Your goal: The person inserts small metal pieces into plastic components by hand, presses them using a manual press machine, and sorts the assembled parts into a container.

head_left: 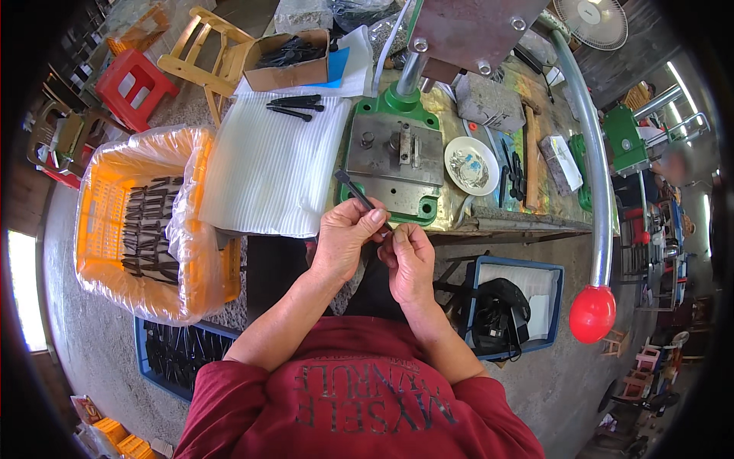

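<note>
A slim black part (354,188) with a wider, flattened end is held between my hands at the table's front edge. My left hand (344,237) is closed round its middle, thumb and fingers pinching it. Close beside, my right hand (409,264) has its fingers pinched together at the part's near end, which is mostly hidden. Just beyond the hands stands a green hand press (397,102) with a steel base plate (367,170) and a small fixture (407,147) on it. The part's wide end points towards the plate's near left corner.
White foam sheet (264,180) bears several black parts (294,103); a cardboard box (287,74) holds more. Left stands a lined orange crate (95,206). A white dish (451,157) sits right of the press. The lever with its red ball (592,314) hangs at right. Blue trays (556,306) lie below.
</note>
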The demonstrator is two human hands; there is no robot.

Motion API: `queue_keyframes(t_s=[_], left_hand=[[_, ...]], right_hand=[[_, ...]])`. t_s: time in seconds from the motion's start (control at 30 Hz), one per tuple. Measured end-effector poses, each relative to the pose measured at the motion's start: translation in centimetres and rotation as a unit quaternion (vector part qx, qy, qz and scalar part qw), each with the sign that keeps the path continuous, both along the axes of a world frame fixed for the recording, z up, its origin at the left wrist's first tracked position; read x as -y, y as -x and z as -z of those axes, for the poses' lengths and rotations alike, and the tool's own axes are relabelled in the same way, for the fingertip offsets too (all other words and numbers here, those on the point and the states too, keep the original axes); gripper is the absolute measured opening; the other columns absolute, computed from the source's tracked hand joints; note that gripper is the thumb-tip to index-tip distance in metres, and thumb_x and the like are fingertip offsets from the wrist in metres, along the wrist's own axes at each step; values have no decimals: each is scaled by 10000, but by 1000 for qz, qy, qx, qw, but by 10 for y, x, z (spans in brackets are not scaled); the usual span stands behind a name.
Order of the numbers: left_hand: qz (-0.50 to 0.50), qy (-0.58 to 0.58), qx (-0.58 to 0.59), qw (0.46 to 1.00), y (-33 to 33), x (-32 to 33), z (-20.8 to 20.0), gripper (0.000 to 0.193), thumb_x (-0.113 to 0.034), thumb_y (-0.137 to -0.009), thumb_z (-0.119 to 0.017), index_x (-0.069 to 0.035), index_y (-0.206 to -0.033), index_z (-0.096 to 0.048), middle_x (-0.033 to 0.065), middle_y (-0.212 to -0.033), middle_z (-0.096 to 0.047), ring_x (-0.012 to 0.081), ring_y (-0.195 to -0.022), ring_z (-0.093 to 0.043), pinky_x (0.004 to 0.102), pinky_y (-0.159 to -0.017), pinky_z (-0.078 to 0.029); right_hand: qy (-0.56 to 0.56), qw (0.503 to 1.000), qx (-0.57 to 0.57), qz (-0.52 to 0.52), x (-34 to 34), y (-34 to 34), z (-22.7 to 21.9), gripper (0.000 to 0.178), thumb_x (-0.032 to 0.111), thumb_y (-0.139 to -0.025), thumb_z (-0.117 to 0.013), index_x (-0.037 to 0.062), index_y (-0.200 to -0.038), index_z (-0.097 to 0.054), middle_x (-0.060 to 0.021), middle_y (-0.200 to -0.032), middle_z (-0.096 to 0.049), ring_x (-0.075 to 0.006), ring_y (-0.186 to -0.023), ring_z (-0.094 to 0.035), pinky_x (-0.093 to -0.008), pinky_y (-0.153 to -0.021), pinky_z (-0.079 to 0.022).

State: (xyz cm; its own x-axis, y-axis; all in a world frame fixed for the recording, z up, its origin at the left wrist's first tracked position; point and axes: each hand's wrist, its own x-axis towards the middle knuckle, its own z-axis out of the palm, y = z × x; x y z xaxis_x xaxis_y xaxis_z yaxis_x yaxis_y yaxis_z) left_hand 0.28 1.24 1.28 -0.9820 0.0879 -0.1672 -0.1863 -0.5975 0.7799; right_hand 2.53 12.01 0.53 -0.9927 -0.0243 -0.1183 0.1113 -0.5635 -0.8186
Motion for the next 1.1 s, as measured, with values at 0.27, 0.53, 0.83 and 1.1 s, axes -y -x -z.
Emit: queue_keyframes(t_s=[0.27,0.53,0.83,1.1], left_hand=[[-13,29,-47,998,-2,-4,-1,90,-109,-743,-607,-47,-800,-576,13,-729,-567,78,-620,-489,191,-540,-405],[-38,48,-65,996,-7,-8,1,101,-81,-749,-597,-25,-829,-572,12,-712,-561,80,-590,-501,197,-536,-421],[-22,73,-93,993,-4,-6,-7,129,-57,-774,-559,-12,-894,-564,31,-810,-569,74,-608,-520,196,-567,-442],[-14,61,-63,996,0,-1,-1,100,-83,-793,-541,-44,-882,-565,32,-807,-575,89,-636,-527,200,-569,-448]], right_hand=[[23,999,24,-7,0,-1,-11,140,157,-843,-471,67,-746,-427,7,-602,-379,-73,-511,-310,-201,-479,-289],[62,997,52,-13,-2,0,-13,132,161,-839,-478,77,-747,-434,1,-641,-418,-82,-564,-372,-193,-473,-308],[64,996,64,-8,-7,7,-11,133,165,-833,-488,57,-761,-461,-5,-663,-446,-82,-568,-389,-192,-478,-318],[64,995,72,-22,-6,9,-10,128,136,-840,-478,68,-737,-446,4,-622,-429,-63,-478,-327,-186,-445,-278]])
